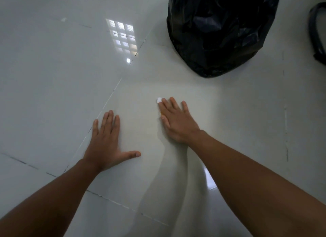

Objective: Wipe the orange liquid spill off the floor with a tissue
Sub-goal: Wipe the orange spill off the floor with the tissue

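Item: small white tissue (159, 100), crumpled paper, lying on the glossy pale tiled floor (53, 78), near the middle of the view. Only one rounded corner is showing, peeking out past the tip of the index finger; the rest is sitting under the right hand (176, 120), so its long axis and the way it is pointing cannot be told. The visible corner is looking clean and bright white, with no orange on it. No orange liquid is showing on the tile around it.

Right hand: lying palm down over the tissue, pressing it flat against the floor. Its fingers (173, 102) are lying straight and slightly spread, pointing away from the person and a little leftward; the thumb is resting tucked along the left edge of the hand. The forearm is running in from the lower right corner.

Left hand (105, 141): lying palm down on bare tile, well apart from the tissue, holding nothing. Its fingers are lying straight and close together, pointing away from the person; the thumb is stretching out wide to the right. The forearm is entering from the lower left corner.

Also present: a black crinkled plastic bin bag (220, 30), standing on the floor beyond the right hand; a dark curved object (317, 34) at the right edge, cut off by the frame, kind unclear.
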